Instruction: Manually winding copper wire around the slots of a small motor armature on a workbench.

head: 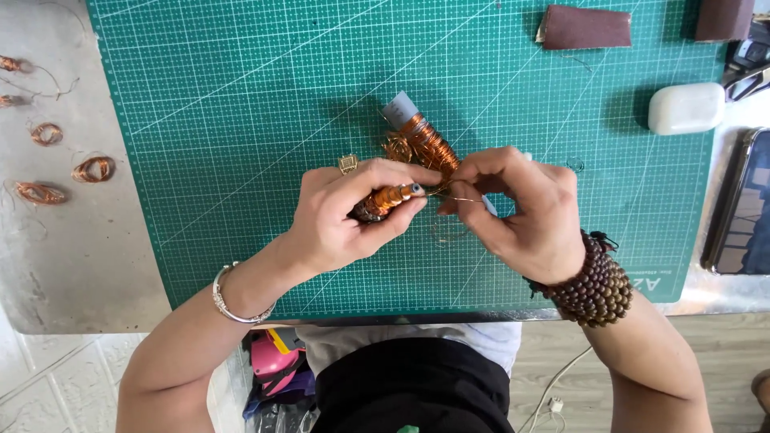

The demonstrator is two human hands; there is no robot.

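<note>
The copper-wound spool (383, 200) sits in my left hand (345, 216), fingers closed round it above the green cutting mat (241, 120). My right hand (525, 212) pinches a thin wire strand (453, 196) running off the spool's tip. Just beyond the pinch lies a second spool (421, 136) with a grey core, wound in copper. Judging by the finished copper coils (92, 168) well off to the left on the grey bench, several pieces are made and more wire remains. Sandpaper (584, 26) and a white case (686, 108) lie beyond my right hand.

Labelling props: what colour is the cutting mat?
Green with a pale grid, mat, seen from the head view.
</note>
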